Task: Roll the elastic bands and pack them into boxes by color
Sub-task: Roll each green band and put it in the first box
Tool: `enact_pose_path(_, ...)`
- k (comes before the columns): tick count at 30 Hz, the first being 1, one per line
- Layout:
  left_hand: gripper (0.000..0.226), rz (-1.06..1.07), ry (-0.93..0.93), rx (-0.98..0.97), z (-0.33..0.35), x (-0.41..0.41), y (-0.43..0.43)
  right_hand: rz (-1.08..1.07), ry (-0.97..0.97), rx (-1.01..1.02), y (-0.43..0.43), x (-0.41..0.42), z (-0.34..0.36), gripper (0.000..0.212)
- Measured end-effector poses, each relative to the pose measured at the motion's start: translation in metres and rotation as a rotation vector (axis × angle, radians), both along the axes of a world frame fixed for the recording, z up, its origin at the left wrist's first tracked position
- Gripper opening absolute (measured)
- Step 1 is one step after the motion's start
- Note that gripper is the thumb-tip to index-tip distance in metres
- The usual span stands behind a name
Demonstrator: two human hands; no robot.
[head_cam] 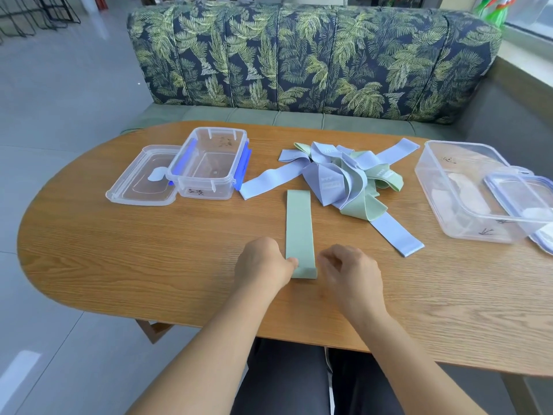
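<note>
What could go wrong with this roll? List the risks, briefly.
1. Only the left hand pins the folded near end of the green band; the right hand seems off it, so the fold may spring open or roll crooked.
2. Its far end lies close to the pile of bands; rolling forward could snag a purple one.

"Bright in here, isn't it?"

"Daylight from the window (531,19) on the right. You can see it shining on the pale grey floor tiles (59,100)."

"And the seating?"

"A sofa backrest (314,55), dark blue with green palm leaves, and a plain green seat cushion (254,115) under it. It's just behind the oval wooden table (119,265)."

"What's in the far left corner?"

"Black wire frames (36,13), standing on the floor."
</note>
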State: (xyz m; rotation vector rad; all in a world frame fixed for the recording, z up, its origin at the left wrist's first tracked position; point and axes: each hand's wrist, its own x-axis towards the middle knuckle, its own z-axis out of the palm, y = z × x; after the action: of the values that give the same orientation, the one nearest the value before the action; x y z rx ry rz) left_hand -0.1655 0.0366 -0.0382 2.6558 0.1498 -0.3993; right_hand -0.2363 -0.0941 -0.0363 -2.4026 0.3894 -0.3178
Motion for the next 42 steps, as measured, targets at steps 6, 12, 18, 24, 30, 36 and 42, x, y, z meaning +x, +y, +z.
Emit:
enact_pose_path(6, 0.034, -0.023, -0.010, 0.046, 0.001, 0.002, -0.002, 0.181, -0.177, -0.097, 0.002, -0.013, -0.026, 0.007)
enact_pose_path(12, 0.052, -0.011, -0.127, 0.030, 0.003, -0.014, 0.001, 0.141, -0.088, -0.008, 0.000, 0.000, -0.022, 0.006)
enact_pose_path(18, 0.022, -0.050, -0.383, -0.196, -0.001, -0.030, 0.019, 0.171, 0.069, -0.001, -0.004, 0.009, -0.012, 0.011)
enact_pose_path(24, 0.017, -0.331, -0.512, -0.439, -0.020, -0.043, 0.018, 0.158, 0.194, 0.106, -0.011, 0.018, -0.005, 0.007)
enact_pose_path(30, 0.013, -0.358, -0.561, -0.339, -0.019, -0.036, 0.014, 0.172, 0.238, 0.174, -0.014, 0.024, 0.000, 0.012)
enact_pose_path(36, 0.012, -0.364, -0.447, -0.307, -0.013, -0.022, 0.012, -0.019, 0.207, 0.605, -0.017, 0.012, -0.002, 0.014)
enact_pose_path(42, 0.012, -0.371, -0.329, -0.281, -0.007, -0.011, 0.012, -0.169, 0.173, 0.639, -0.002, 0.007, -0.011, 0.008)
